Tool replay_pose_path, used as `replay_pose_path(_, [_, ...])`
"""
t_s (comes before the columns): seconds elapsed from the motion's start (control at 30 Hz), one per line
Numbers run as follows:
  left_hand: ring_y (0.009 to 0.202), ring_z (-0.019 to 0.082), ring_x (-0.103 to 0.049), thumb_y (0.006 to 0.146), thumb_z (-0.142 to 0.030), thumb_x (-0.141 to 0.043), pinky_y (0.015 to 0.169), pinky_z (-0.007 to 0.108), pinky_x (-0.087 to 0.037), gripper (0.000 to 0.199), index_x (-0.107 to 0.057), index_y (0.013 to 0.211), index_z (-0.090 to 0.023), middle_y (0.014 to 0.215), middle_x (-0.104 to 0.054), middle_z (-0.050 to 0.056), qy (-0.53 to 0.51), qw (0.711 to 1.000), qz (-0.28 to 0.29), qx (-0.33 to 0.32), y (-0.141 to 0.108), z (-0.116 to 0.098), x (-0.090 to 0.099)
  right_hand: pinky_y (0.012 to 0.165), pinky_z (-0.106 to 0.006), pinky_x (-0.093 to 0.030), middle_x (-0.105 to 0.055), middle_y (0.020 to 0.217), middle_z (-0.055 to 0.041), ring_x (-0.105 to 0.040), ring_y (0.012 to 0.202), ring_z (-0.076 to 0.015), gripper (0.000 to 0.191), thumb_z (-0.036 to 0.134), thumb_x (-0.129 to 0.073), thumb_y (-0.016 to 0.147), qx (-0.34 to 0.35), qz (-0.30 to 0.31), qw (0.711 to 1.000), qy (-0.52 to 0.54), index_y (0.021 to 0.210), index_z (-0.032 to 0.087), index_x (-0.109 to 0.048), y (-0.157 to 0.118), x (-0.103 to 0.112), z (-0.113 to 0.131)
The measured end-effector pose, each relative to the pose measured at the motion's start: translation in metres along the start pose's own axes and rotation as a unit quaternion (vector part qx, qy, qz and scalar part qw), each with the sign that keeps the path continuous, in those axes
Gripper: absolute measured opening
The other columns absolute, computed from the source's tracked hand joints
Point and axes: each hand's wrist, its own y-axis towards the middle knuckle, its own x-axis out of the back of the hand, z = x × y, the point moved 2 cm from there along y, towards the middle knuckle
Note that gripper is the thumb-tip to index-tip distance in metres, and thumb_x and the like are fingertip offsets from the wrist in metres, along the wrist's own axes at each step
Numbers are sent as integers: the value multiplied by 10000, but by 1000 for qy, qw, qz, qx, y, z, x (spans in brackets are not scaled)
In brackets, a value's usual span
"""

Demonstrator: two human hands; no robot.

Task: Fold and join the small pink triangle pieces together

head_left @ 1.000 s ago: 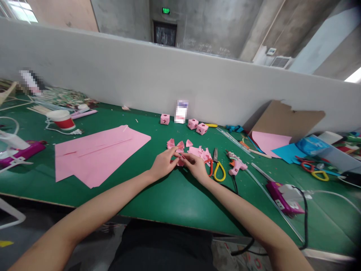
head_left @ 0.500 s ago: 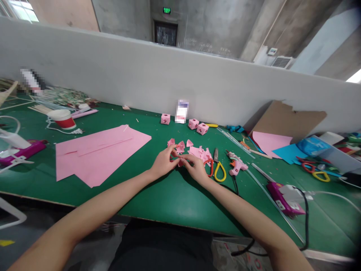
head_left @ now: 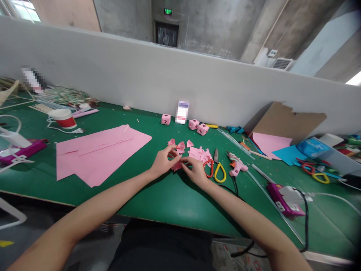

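Green tabletop [head_left: 169,199], folded pink paper [head_left: 176,165] (small, creased).

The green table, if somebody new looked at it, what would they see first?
Probably the big pink paper, spread flat on the left of the green table. Next might come the left hand and right hand, close together in the middle at a small pink paper piece. Behind them, three little pink boxes with dark holes sit near the pale wall.
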Motion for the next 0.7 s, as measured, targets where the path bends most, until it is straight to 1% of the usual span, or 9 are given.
replay_pose_path(0.1, [820, 162, -672, 792, -343, -648, 769, 295, -558, 371, -543, 1112, -187, 933, -686, 36, -17, 999, 41, -9, -2, -2, -3, 738, -320, -536, -723, 925, -44, -674, 802, -191, 208, 253, -531, 874, -10, -20, 1000, 16, 1004, 227, -690, 0, 1, 0])
replay_pose_path(0.2, [923, 183, -670, 782, -246, -638, 806, 306, -555, 386, -529, 1147, -185, 1037, -676, 66, -3, 998, 62, -28, -3, -1, -7, 735, -321, -543, -719, 957, -54, -676, 828, -196, 211, 292, -535, 884, -32, -42, 998, 42, 1014, 224, -687, 1, 2, 1])
replay_pose_path(0.27, [952, 185, -670, 811, -182, -570, 829, 316, -551, 347, -520, 1154, -182, 1052, -678, 77, 0, 998, 54, -30, -3, 0, -7, 736, -318, -545, -715, 966, -60, -674, 842, -198, 210, 309, -544, 884, -37, -55, 997, 50, 1006, 220, -689, 2, 3, 2])
replay_pose_path(0.33, [940, 187, -679, 832, -169, -534, 841, 330, -548, 322, -509, 1153, -181, 1027, -691, 77, -3, 999, 47, -20, -3, 2, -7, 737, -313, -546, -713, 968, -62, -671, 847, -196, 201, 305, -554, 880, -35, -63, 996, 51, 995, 217, -693, 2, 4, 3])
replay_pose_path(0.5, [880, 188, -698, 810, -212, -612, 865, 353, -538, 347, -500, 1137, -180, 955, -719, 56, -33, 998, 48, 14, -1, 3, -5, 732, -306, -546, -717, 947, -60, -672, 820, -188, 199, 317, -563, 879, -38, -67, 995, 60, 980, 212, -698, 2, 4, 4])
replay_pose_path(0.6, [887, 189, -700, 802, -227, -639, 892, 359, -527, 358, -505, 1131, -181, 930, -725, 45, -51, 998, 28, 26, 0, 4, -4, 721, -299, -543, -717, 933, -61, -669, 806, -184, 207, 335, -570, 878, -44, -76, 994, 63, 968, 199, -697, 3, 4, 3])
replay_pose_path(0.7, [871, 188, -700, 786, -250, -669, 882, 349, -527, 359, -516, 1104, -184, 900, -725, 34, -52, 998, 10, 27, 1, 4, -2, 713, -293, -540, -716, 926, -59, -666, 795, -179, 205, 341, -574, 879, -49, -78, 994, 65, 956, 193, -692, 3, 4, 3])
